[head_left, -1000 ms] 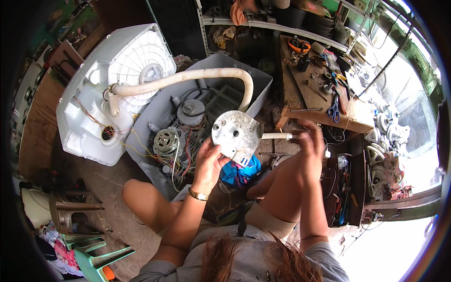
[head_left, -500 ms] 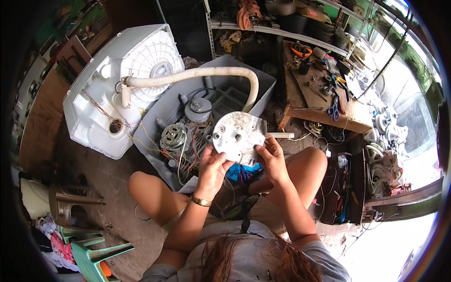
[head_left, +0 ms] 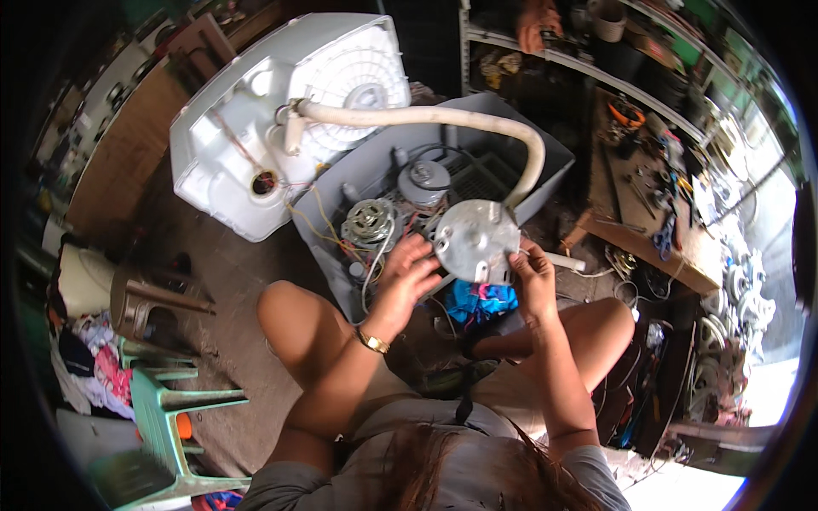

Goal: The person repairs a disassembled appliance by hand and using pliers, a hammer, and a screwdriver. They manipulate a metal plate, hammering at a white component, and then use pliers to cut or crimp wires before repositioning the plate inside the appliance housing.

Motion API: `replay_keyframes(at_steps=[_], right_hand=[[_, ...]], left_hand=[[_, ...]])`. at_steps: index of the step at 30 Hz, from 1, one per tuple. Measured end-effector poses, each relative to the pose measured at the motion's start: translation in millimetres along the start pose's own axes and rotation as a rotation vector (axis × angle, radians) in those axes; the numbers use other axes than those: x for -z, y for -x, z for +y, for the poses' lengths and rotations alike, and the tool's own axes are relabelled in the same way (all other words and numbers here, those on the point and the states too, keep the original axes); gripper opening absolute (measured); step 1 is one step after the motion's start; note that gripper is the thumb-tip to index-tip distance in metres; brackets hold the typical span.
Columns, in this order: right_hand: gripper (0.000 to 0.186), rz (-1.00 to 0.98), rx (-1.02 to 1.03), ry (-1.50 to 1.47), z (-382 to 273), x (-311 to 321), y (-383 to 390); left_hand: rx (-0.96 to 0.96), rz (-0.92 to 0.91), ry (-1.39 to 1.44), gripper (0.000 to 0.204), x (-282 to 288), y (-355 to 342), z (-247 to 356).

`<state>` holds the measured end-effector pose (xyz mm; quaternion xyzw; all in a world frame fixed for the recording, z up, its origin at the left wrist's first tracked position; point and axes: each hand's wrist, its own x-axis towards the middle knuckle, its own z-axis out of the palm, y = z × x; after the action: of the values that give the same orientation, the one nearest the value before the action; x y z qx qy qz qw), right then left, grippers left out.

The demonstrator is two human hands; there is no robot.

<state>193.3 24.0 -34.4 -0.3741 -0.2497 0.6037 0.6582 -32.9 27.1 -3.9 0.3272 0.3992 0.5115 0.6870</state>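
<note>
My right hand [head_left: 535, 277] pinches the lower right edge of a round metal plate [head_left: 477, 238] with one squared side. The plate is raised over the near end of a grey plastic machine base [head_left: 545, 162]. Just left of the plate, my left hand [head_left: 409, 277] has its fingers spread and holds nothing; whether a fingertip touches the rim I cannot tell. Inside the base sit two motors, one with an open metal frame [head_left: 372, 223] and one with a rounded grey housing [head_left: 424, 181], among loose wires. A ribbed cream hose [head_left: 426, 117] arches over them.
A white plastic tub section [head_left: 221, 162] leans at the far left of the base. At right stands a low wooden table [head_left: 630, 183] with scissors [head_left: 665, 238] and other tools. Blue cloth [head_left: 477, 302] lies beneath the plate. A green plastic chair [head_left: 162, 417] lies at lower left.
My left hand has let go of the plate and spread its fingers, while the right keeps hold. A different, smoother face of the plate now shows. The whole view has shifted.
</note>
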Motion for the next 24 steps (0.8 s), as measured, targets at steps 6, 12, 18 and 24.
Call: replay_keyframes(at_steps=[6,12,18,24], right_hand=[[0.028,-0.083,-0.147,0.112,53,-46,-84],[0.027,-0.122,-0.334,0.136,166,-118,-157],[0.034,-0.061,-0.419,0.348,226,-130,-185],[0.043,-0.155,-0.453,0.544,251,-121,-197]], left_hand=[[-0.258,0.308,-0.058,0.037,117,-62,82],[-0.014,0.316,-0.403,0.035,188,-140,90],[0.224,0.387,-0.587,0.042,244,-184,32],[-0.004,0.429,-1.149,0.041,283,-202,-30]])
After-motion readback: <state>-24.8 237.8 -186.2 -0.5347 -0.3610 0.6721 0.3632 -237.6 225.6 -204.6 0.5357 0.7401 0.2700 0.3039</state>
